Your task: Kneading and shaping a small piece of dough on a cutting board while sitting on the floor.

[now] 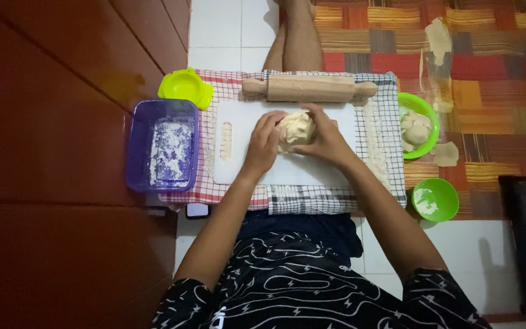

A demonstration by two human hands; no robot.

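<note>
The person is sitting on the floor and working a lump of pale dough point(295, 129), which is lying on a white cutting board point(287, 167) directly in front of the body. The left hand point(263, 141) is cupping the dough from its left side, fingers curled and pressing against it; the right hand point(325, 137) is closing over it from the right and top, fingers likewise wrapped on the dough. Both hands are therefore grasping the same lump between them, apparently to gather and shape it. The board is resting on a checked cloth point(330, 201), which seems to be serving to keep the board and stray flour off the tiles. A wooden rolling pin point(309, 88) is lying across the far edge of the cloth, just beyond the board and within easy reach. To the left, a purple plastic tub point(136, 146) holding flour is sitting just beside the cloth, with a yellow-green mould point(185, 87) at its far corner. To the right, a green bowl point(426, 109) is holding further dough pieces, and a smaller green bowl point(436, 200) with a little flour is standing nearer the person. Dough scraps are lying on the patterned mat point(488, 91) beyond.
</note>
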